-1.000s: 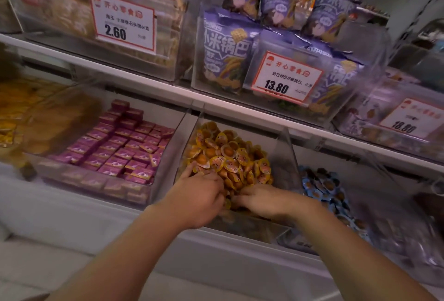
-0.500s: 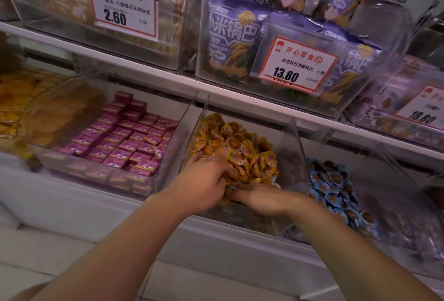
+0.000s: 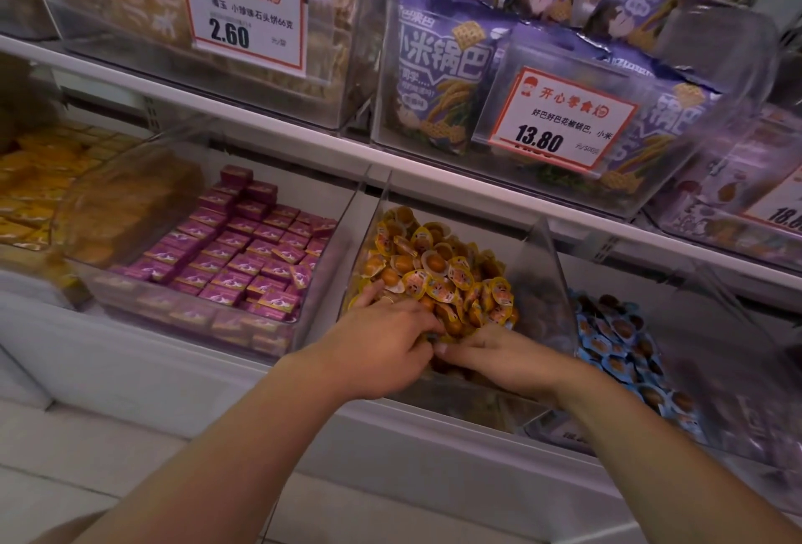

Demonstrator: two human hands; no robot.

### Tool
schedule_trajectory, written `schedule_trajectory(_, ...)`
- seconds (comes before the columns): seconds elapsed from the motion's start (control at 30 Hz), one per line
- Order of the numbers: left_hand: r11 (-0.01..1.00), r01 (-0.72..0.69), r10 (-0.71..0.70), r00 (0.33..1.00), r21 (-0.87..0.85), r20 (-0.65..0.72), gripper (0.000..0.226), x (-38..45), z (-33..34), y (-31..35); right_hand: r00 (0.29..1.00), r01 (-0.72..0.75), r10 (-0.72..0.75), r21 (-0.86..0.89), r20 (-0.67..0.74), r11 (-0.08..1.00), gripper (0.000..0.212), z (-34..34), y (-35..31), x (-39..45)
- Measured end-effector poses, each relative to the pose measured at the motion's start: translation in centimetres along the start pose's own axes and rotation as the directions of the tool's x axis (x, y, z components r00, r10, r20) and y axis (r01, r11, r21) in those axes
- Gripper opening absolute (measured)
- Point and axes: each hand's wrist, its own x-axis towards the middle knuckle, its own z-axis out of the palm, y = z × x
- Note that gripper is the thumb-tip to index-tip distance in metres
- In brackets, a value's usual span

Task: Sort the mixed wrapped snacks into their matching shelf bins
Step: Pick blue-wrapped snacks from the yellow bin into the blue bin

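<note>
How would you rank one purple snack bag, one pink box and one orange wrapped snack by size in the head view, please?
1. Purple snack bag, plainly the largest.
2. Pink box.
3. Orange wrapped snack.
The last two look close in size, so I would not rank them firmly. Both hands, left hand and right hand, dig among the orange ones.
</note>
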Motion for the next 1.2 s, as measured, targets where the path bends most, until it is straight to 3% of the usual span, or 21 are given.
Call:
schedule_trajectory(0.1,1.000,0.004,-0.004,1.000,-0.006,0.023,0.053,0.1,-0.1,0.3,0.999,0.032,-0.032,0.057,0.003,0.998,0.046,0.0,-0.2,-0.1)
schedule_trajectory(0.2,0.996,0.020,-0.023,0.999,-0.090,-0.031,0.033,0.3,-0.4,0.3,0.999,-0.024,0.018,0.119,0.045,0.993,0.059,0.0,-0.3,0.0)
schedule_trajectory(0.27,0.990,0.036,-0.044,0.997,-0.135,-0.058,0.028,0.6,-0.7,0.2,0.998,-0.067,0.068,0.204,0.000,0.977,0.064,0.3,-0.4,0.3)
schedule_trajectory(0.4,0.988,0.033,-0.049,0.994,-0.149,-0.101,0.031,0.6,-1.0,0.2,0.985,-0.105,0.152,0.417,-0.082,0.903,0.038,1.3,-0.6,1.7)
schedule_trajectory(0.53,0.979,0.059,-0.084,0.989,-0.194,-0.119,0.033,0.5,-1.1,0.3,0.972,-0.109,0.178,0.374,-0.154,0.921,0.043,1.9,-0.7,2.3)
schedule_trajectory(0.63,0.961,0.082,-0.113,0.988,-0.265,-0.105,0.036,0.3,-1.4,0.3,0.979,-0.008,0.097,0.440,-0.180,0.898,0.032,1.8,-0.3,1.8)
schedule_trajectory(0.73,0.957,0.073,-0.108,0.988,-0.282,-0.113,0.035,0.2,-1.4,0.1,0.978,0.112,0.006,0.545,-0.210,0.831,0.033,1.6,0.5,0.9)
schedule_trajectory(0.83,0.964,0.051,-0.089,0.987,-0.261,-0.134,0.032,0.2,-1.2,0.1,0.960,0.152,-0.010,0.490,-0.279,0.858,0.035,1.3,0.6,0.3)
schedule_trajectory(0.93,0.967,0.051,-0.099,0.977,-0.248,-0.186,0.029,0.4,-0.9,0.1,0.922,0.138,0.092,0.542,-0.376,0.829,0.028,1.3,0.7,0.6)
schedule_trajectory(1.0,0.966,0.029,-0.090,0.970,-0.256,-0.228,0.029,0.5,-0.6,0.5,0.897,0.117,0.216,0.678,-0.386,0.726,0.022,1.0,0.8,1.0)
schedule_trajectory(1.1,0.988,0.024,-0.050,0.985,-0.155,-0.167,0.048,0.6,0.3,1.3,0.885,0.071,0.334,0.804,-0.323,0.590,0.015,0.8,0.9,1.2)
schedule_trajectory(1.2,0.998,0.027,-0.021,0.996,0.061,-0.089,0.075,0.7,1.7,2.3,0.823,0.107,0.364,0.748,-0.437,0.655,0.011,1.0,1.5,1.6)
